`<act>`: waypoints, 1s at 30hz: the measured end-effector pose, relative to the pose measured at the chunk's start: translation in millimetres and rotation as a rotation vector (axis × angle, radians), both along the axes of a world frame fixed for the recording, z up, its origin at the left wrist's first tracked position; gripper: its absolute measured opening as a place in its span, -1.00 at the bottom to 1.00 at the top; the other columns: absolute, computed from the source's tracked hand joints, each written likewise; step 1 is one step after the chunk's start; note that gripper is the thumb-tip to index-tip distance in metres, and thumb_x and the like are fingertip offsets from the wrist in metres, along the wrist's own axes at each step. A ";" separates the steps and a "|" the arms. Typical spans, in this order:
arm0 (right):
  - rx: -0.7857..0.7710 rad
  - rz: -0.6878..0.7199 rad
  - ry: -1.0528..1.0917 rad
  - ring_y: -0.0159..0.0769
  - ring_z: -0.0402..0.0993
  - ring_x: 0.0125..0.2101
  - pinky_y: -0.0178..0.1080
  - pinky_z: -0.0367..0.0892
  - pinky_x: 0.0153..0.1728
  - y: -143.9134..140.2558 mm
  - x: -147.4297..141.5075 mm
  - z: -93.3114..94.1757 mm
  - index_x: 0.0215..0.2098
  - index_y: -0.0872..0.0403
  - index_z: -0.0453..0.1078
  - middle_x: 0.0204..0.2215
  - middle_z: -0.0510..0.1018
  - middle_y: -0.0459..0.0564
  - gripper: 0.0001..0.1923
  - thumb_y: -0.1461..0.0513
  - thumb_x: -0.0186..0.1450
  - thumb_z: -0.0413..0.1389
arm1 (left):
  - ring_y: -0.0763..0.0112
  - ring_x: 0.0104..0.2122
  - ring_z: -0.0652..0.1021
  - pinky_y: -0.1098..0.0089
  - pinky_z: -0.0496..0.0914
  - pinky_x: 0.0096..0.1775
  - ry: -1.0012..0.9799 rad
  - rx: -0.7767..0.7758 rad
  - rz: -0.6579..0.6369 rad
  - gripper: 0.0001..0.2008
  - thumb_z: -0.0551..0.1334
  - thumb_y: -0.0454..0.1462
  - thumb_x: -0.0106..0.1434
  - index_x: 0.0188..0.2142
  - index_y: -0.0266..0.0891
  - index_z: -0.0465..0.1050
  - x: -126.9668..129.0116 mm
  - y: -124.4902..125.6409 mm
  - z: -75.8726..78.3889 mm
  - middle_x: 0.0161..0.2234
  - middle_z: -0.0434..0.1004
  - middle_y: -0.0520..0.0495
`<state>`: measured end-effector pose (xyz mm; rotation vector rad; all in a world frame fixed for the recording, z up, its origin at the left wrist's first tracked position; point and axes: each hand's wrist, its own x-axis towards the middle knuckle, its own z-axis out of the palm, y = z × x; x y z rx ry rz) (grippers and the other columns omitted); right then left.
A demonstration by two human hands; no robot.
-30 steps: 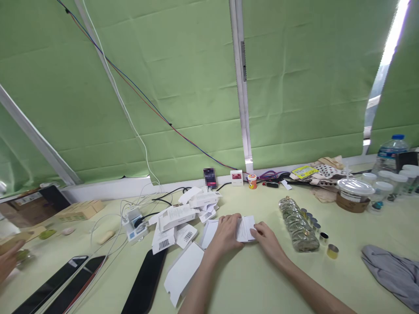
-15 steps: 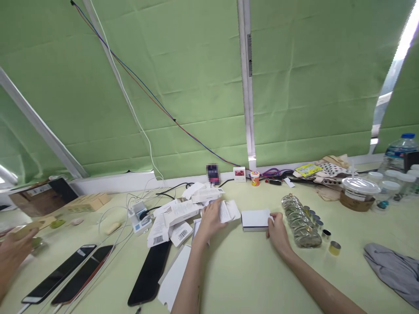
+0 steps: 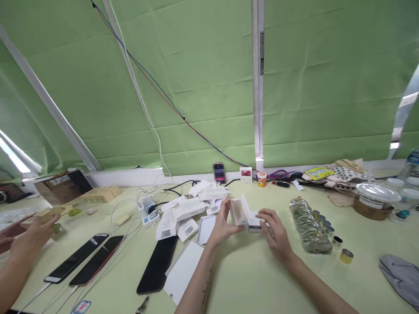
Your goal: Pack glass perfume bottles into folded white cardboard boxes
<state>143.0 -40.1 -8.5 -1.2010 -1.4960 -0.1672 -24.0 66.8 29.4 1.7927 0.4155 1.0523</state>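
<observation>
My left hand (image 3: 224, 223) holds a small open white box (image 3: 239, 211) upright, its hollow facing me. My right hand (image 3: 274, 231) rests just right of it, its fingers on a flat white box with a dark edge (image 3: 255, 222) that lies on the green table (image 3: 248, 274). The two boxes touch or nearly touch between my hands. A heap of white cartons with barcodes (image 3: 183, 211) lies just left of my left hand.
A black phone (image 3: 157, 264) and a flat white carton (image 3: 183, 271) lie near my left forearm. Two more phones (image 3: 87, 263) on cables lie further left. Another person's hands (image 3: 31, 233) work at the far left. A bag of small tins (image 3: 308, 225), loose tins, cups and a grey cloth (image 3: 400, 275) sit on the right.
My left hand, which was at the carton heap, has come back with an open white box and brought it against the flat box under my right hand. The view has shifted left.
</observation>
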 end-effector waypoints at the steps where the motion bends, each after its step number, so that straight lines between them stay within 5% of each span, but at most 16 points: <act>1: 0.089 0.008 -0.092 -0.21 0.38 -0.12 -0.14 0.33 -0.13 -3.8 -3.9 1.1 -0.06 0.04 0.33 -0.17 0.41 0.09 -0.74 0.33 0.33 -0.07 | 0.11 0.15 0.28 0.17 0.09 0.19 0.020 0.042 0.003 -0.18 0.46 -0.27 -0.15 0.09 -0.11 0.13 0.7 -3.2 -0.4 0.09 0.25 -0.14; 6: 0.295 -0.050 -0.373 -0.25 0.36 -0.31 -0.18 0.35 -0.31 -16.3 -18.5 0.8 0.08 0.08 0.24 -0.28 0.36 0.05 -0.60 0.33 0.26 0.05 | 0.11 0.11 0.30 0.16 0.13 0.17 -0.084 0.091 0.032 -0.22 0.46 -0.27 -0.16 0.05 -0.10 0.15 6.6 -13.8 1.8 0.06 0.26 -0.13; 11: 0.117 -0.085 -0.148 -0.23 0.37 -0.22 -0.19 0.38 -0.27 -11.2 -19.7 -0.1 0.06 0.06 0.19 -0.19 0.35 0.09 -0.68 0.32 0.33 -0.03 | 0.23 -0.12 0.50 0.23 0.41 -0.10 -0.418 -0.536 0.146 -0.40 0.36 -0.08 0.04 0.02 -0.07 0.16 10.2 -11.7 1.1 -0.11 0.43 -0.08; 16: -0.015 -0.148 -0.233 -0.19 0.38 -0.17 -0.14 0.37 -0.18 -3.2 -21.3 -3.4 0.15 0.04 0.19 -0.11 0.37 0.13 -0.61 0.26 0.35 -0.02 | 0.20 -0.32 0.58 0.18 0.49 -0.25 -0.443 -0.971 -0.018 -0.51 0.29 -0.01 0.11 -0.07 -0.24 0.29 17.0 -15.9 -5.9 -0.24 0.52 -0.16; 22: -0.054 -0.244 -0.148 -0.14 0.37 -0.12 -0.10 0.36 -0.14 3.1 -16.4 -8.8 0.10 0.07 0.24 -0.11 0.38 0.14 -0.64 0.18 0.34 -0.01 | 0.19 -0.35 0.60 0.21 0.52 -0.31 -0.402 -1.049 0.015 -0.56 0.30 -0.06 0.13 -0.13 -0.25 0.24 26.6 -24.9 -15.7 -0.31 0.51 -0.16; 30: -0.083 -0.161 -0.209 -0.17 0.39 -0.28 -0.19 0.33 -0.30 1.2 -11.4 -3.3 -0.22 0.05 0.28 -0.32 0.45 0.02 -0.88 0.17 0.31 0.04 | 0.29 -0.44 0.59 0.21 0.52 -0.38 -0.388 -1.022 0.136 -0.50 0.28 0.05 0.10 -0.13 -0.16 0.16 31.2 -31.1 -19.3 -0.36 0.47 -0.07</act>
